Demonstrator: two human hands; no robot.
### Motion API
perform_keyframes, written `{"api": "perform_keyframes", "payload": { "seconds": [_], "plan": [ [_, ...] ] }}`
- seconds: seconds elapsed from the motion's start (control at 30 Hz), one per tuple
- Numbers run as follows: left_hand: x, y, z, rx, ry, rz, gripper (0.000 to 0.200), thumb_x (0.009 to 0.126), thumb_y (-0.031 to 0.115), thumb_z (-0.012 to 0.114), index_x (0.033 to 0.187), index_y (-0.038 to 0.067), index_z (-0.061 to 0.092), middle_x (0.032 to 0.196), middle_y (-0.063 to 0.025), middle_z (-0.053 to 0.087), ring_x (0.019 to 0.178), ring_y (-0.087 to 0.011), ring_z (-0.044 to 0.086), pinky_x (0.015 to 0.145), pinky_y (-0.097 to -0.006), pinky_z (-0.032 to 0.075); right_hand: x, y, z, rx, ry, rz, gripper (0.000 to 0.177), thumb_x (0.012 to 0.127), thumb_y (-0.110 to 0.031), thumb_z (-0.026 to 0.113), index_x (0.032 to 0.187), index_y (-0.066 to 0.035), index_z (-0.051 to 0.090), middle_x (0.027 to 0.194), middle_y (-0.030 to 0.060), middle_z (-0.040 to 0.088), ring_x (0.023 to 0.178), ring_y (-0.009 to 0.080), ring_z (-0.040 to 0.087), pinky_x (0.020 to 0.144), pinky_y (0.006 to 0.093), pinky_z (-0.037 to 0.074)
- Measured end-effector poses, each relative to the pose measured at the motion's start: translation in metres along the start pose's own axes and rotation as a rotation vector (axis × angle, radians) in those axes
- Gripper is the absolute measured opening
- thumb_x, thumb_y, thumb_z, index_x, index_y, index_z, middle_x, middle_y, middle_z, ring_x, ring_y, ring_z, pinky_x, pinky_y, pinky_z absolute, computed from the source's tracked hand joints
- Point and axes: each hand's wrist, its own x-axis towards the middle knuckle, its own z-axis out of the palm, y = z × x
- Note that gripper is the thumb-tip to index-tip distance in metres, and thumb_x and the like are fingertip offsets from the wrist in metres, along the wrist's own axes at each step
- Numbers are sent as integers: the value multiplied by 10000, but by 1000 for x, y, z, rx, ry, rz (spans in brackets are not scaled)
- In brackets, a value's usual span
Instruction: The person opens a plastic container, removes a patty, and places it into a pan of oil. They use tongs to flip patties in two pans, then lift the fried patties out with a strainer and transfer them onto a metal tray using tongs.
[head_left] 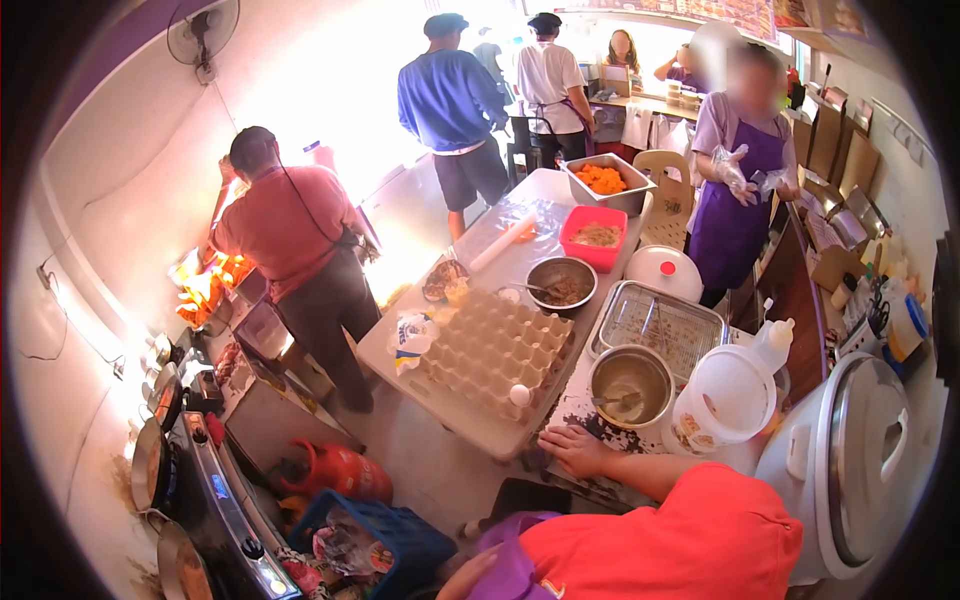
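My right hand (575, 450) lies flat on the near edge of the work table (470, 425), fingers apart, holding nothing. Its forearm comes out of an orange sleeve (700, 540). Just beyond it stands a steel bowl (630, 385) with a spoon in it. To its left is a stack of cardboard egg trays (490, 350) carrying a single egg (520, 394). My left hand (465, 578) is low at the frame's bottom edge, against purple cloth (510, 570); only part of it shows.
A white tub (725, 395), a squeeze bottle (775, 340) and a rice cooker (850, 460) stand at my right. A person in red (285, 230) works at flames (205, 285) on the left. A gloved person in a purple apron (735, 190) stands beyond the table. A gas cylinder (335, 470) and blue crate (370, 540) sit on the floor.
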Motion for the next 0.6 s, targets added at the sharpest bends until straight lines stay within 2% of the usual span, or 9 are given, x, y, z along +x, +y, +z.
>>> {"api": "perform_keyframes", "payload": {
  "seconds": [0.27, 0.4, 0.43, 0.53, 0.6],
  "plan": [
    [2, 26, 6, -12, 11, 211, 149, 816, 139, 645, 883, 7, 663, 976, -126, 643, 900, -194, 603, 805, -299, 459, -2, 1, 1, -5, -25, 5, 588, 730, -155, 580, 1298, -79, 449, 1338, 84, 449, 1243, 233, 411, 1002, 389, 325],
    [7, 23, 5, 65, 163, 331, 105, 805, 102, 665, 844, 5, 674, 944, -114, 657, 870, -174, 615, 782, -288, 470, 1, 0, -1, -7, -35, 12, 594, 731, -173, 589, 1299, -77, 446, 1342, 85, 444, 1246, 235, 408, 1012, 392, 316],
    [8, 22, 2, 111, 227, 321, 87, 756, 61, 697, 826, 12, 679, 974, -136, 647, 913, -208, 615, 804, -304, 466, 1, 1, 1, 0, -32, 4, 595, 731, -176, 591, 1300, -77, 445, 1344, 86, 443, 1248, 236, 406, 1014, 393, 314],
    [6, 29, -3, 182, 376, 201, 106, 769, 87, 686, 845, 13, 681, 963, -133, 650, 906, -204, 617, 810, -307, 469, 1, 2, -1, 19, -40, 7, 601, 733, -183, 597, 1303, -75, 440, 1347, 90, 440, 1248, 241, 406, 1016, 402, 315],
    [14, -6, -11, 251, 394, 104, 179, 869, 170, 577, 926, 34, 678, 979, -121, 652, 915, -210, 617, 822, -310, 468, 0, 0, -3, 20, -44, 28, 602, 733, -181, 601, 1302, -70, 440, 1346, 97, 441, 1245, 251, 409, 1014, 408, 317]
  ]
}}
